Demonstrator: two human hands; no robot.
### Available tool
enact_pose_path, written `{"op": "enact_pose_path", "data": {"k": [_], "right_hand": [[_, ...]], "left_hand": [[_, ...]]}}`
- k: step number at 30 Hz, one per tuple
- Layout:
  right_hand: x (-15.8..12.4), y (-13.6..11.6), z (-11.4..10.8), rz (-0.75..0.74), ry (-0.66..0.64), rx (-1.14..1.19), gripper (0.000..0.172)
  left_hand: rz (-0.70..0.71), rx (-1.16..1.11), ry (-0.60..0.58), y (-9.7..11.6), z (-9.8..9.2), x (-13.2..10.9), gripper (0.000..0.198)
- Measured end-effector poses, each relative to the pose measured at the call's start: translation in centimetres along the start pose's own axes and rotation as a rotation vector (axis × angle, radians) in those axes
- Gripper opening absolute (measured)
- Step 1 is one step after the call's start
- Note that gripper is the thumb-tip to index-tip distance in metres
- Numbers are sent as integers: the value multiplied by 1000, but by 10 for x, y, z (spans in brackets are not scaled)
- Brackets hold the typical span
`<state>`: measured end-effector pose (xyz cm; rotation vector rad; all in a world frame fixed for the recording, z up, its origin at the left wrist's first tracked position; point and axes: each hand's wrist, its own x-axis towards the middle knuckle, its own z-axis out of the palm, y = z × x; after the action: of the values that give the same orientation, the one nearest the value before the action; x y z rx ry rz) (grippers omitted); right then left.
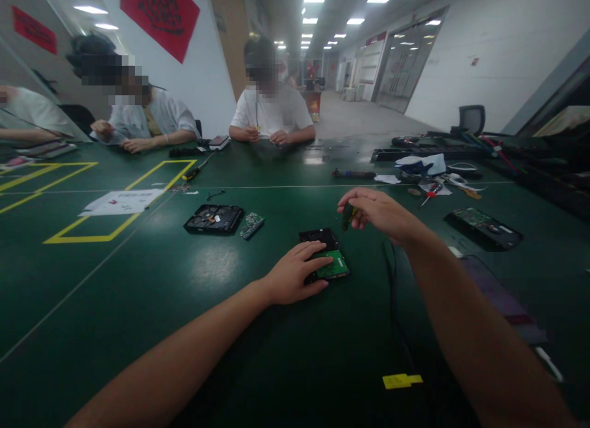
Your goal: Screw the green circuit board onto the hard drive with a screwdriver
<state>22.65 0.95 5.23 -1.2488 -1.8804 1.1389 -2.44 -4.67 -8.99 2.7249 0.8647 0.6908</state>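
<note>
Hard drive (340,267) near-left of right fingers

On the table (295,366), long axis roughly near-far. We mark left hand (292,274) nearer, fingers spread, touching it; right hand (369,211) pinches a dark tool (346,217), tip unclear.

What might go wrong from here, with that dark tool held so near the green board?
The right hand holds the dark tool above and beside the green board, so a slip might scratch the board.

The left hand rests on that board, so a stray tip could perhaps poke it.

A black cable lies beside the right forearm, which might snag it.
</note>
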Motion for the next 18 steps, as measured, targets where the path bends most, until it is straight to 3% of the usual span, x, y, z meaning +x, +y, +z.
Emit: {"op": "enact_pose_path", "data": {"k": [4,11,13,18], "right_hand": [[6,14,9,-79,89,-40,22],[-9,42,33,-432,383,-512,47],[-15,51,41,-486,444,-511,52],[-24,69,54,-525,578,-406,47]], "left_hand": [[-5,0,-1,0,0,0,57],[-10,8,9,2,-1,1,57],[-4,11,12,1,-1,1,56],[9,24,17,-2,2,0,56]]}}
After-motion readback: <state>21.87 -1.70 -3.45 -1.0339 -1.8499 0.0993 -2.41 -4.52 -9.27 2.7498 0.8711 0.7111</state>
